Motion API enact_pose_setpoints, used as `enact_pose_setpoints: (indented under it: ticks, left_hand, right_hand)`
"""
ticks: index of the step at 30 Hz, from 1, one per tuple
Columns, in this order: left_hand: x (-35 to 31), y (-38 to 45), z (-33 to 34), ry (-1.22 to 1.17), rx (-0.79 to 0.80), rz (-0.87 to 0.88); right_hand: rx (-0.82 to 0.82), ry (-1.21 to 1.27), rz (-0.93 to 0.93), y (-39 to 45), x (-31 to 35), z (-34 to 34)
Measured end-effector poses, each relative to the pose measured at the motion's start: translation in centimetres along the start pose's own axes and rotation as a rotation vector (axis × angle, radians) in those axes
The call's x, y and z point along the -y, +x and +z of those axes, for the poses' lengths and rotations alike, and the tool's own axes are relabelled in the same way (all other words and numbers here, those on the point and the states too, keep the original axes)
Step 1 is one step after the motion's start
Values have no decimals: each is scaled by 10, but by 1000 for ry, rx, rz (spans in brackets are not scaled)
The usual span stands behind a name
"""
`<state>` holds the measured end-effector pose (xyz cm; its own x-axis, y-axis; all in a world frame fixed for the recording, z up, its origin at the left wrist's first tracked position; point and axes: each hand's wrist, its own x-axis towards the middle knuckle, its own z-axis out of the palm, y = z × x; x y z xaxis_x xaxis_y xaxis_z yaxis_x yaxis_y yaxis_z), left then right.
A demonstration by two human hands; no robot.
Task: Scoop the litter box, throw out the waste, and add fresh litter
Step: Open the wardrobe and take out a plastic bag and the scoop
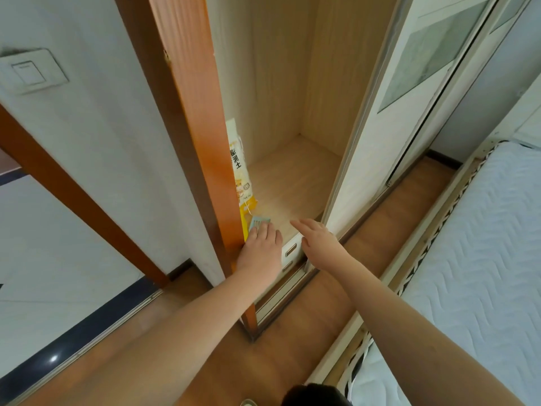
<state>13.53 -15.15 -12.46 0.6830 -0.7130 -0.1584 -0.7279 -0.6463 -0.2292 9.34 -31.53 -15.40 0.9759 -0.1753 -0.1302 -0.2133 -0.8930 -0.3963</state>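
Wardrobe shelf (295, 177): litter bag (238, 165) at left wall. Left hand (260, 244) grip on blue scoop (259, 221); right hand (319, 238) grip apart. Wood floor (307, 317), bed (474, 244) at right.

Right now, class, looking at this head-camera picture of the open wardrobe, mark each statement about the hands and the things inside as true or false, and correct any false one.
1. The left hand rests on a light blue litter scoop. True.
2. The right hand grips the litter bag. False: it is open, held over the shelf's front edge, and grips nothing.
3. The litter bag stands at the left side of the wardrobe shelf. True.
4. The sliding door covers the shelf. False: it is pushed to the right, leaving the shelf open to view.
5. A mattress lies at the right. True.
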Motion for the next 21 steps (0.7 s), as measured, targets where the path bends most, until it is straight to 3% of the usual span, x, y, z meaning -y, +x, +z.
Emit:
enact_pose_setpoints:
  ticks: [6, 16, 21]
  left_hand:
    - [-6, -3, 20, 9, 39, 10]
    - [-27, 28, 83, 68, 350, -110]
    - [-35, 69, 120, 35, 418, -194]
  right_hand:
    - [49, -17, 9, 2, 1, 22]
    - [143, 70, -31, 53, -24, 77]
    - [222, 93, -63, 94, -43, 119]
